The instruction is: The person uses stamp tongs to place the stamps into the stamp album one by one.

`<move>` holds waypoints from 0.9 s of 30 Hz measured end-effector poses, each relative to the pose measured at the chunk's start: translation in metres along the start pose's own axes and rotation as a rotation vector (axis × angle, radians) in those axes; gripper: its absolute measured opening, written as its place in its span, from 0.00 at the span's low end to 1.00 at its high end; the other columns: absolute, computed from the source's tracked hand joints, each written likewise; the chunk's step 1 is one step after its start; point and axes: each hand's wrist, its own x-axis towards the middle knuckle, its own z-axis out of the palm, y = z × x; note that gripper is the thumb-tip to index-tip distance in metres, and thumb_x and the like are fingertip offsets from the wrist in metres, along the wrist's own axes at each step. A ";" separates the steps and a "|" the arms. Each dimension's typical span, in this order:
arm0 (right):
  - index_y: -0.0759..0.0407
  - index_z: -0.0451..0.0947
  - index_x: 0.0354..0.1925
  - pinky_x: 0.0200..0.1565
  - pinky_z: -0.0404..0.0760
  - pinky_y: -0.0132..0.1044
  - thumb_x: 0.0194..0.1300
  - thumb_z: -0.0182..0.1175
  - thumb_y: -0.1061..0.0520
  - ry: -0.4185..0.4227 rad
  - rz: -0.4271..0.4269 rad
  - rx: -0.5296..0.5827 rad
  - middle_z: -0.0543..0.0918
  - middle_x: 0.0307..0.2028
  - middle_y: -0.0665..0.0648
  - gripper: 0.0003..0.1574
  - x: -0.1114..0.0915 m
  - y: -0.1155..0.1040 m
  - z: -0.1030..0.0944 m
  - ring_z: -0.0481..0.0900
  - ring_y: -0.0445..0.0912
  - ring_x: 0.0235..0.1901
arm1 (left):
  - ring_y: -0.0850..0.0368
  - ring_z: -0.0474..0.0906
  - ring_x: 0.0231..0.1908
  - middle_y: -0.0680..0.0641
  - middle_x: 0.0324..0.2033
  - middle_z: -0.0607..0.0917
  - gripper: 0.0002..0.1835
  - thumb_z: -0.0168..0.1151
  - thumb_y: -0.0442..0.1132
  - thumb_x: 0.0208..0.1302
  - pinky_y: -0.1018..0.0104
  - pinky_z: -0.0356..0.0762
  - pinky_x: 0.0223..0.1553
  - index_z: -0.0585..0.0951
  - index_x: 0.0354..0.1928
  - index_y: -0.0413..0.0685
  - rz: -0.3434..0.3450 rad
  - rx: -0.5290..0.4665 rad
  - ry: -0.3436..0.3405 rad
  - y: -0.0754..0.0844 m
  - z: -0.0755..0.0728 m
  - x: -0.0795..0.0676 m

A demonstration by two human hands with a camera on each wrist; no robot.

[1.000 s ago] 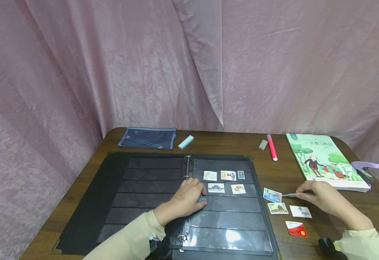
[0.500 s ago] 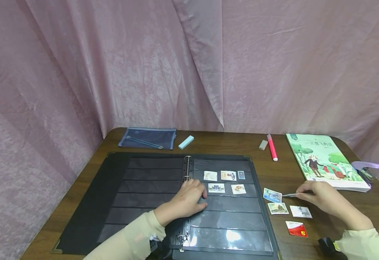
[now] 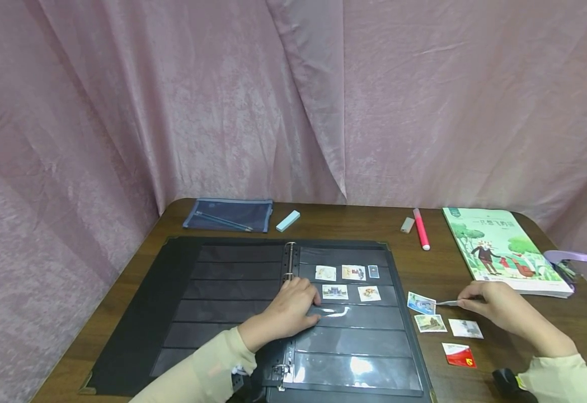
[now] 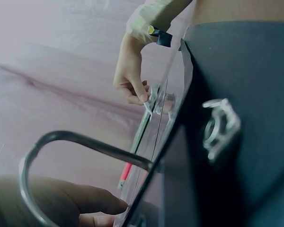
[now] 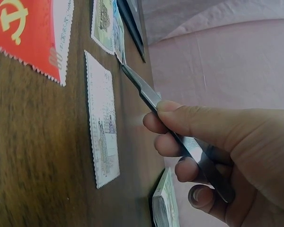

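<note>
A black ring-binder stamp album [image 3: 222, 291] lies open on the brown table. Several stamps sit in the top two clear strips of its right page [image 3: 353, 336]. My left hand [image 3: 293, 305] rests beside the binder rings [image 3: 290, 260], fingertips [image 4: 85, 205] on the third strip's left end. My right hand [image 3: 494, 305] grips metal tweezers [image 3: 446, 303], whose tips touch a blue stamp [image 3: 421, 303] lying right of the album. Close by lie a green stamp [image 3: 430, 323], a white stamp [image 3: 465, 328] and a red stamp [image 3: 458, 355]. The right wrist view shows the tweezers [image 5: 146, 92] reaching over the white stamp [image 5: 104, 123].
A blue mesh pouch [image 3: 229, 214] and a pale blue eraser [image 3: 287, 220] lie at the back. A pink marker [image 3: 421, 228] with its cap [image 3: 407, 224], a picture book [image 3: 505, 249] and a purple stapler [image 3: 567, 260] are on the right. Pink curtain surrounds the table.
A bright glint has appeared on the third clear strip by my left fingertips, as if the film has shifted. Both hands stay where they were.
</note>
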 end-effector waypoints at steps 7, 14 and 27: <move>0.44 0.79 0.22 0.30 0.72 0.32 0.48 0.66 0.56 -0.015 0.014 -0.006 0.79 0.23 0.37 0.06 -0.001 0.000 0.000 0.72 0.28 0.26 | 0.61 0.67 0.36 0.56 0.31 0.74 0.13 0.64 0.50 0.49 0.67 0.62 0.41 0.74 0.32 0.54 0.014 0.035 -0.005 0.000 0.000 0.000; 0.44 0.79 0.22 0.30 0.72 0.32 0.48 0.66 0.56 -0.026 0.023 -0.001 0.79 0.23 0.37 0.05 -0.001 -0.001 0.000 0.72 0.28 0.26 | 0.62 0.67 0.34 0.56 0.29 0.74 0.13 0.64 0.50 0.49 0.69 0.62 0.38 0.73 0.32 0.54 0.034 0.052 0.002 -0.001 0.001 0.000; 0.44 0.79 0.22 0.30 0.73 0.32 0.48 0.66 0.56 -0.035 0.022 0.007 0.79 0.23 0.38 0.06 0.000 -0.001 0.000 0.72 0.28 0.26 | 0.64 0.63 0.30 0.58 0.26 0.71 0.10 0.61 0.47 0.48 0.72 0.58 0.34 0.70 0.28 0.55 0.117 0.059 -0.005 -0.003 0.005 0.001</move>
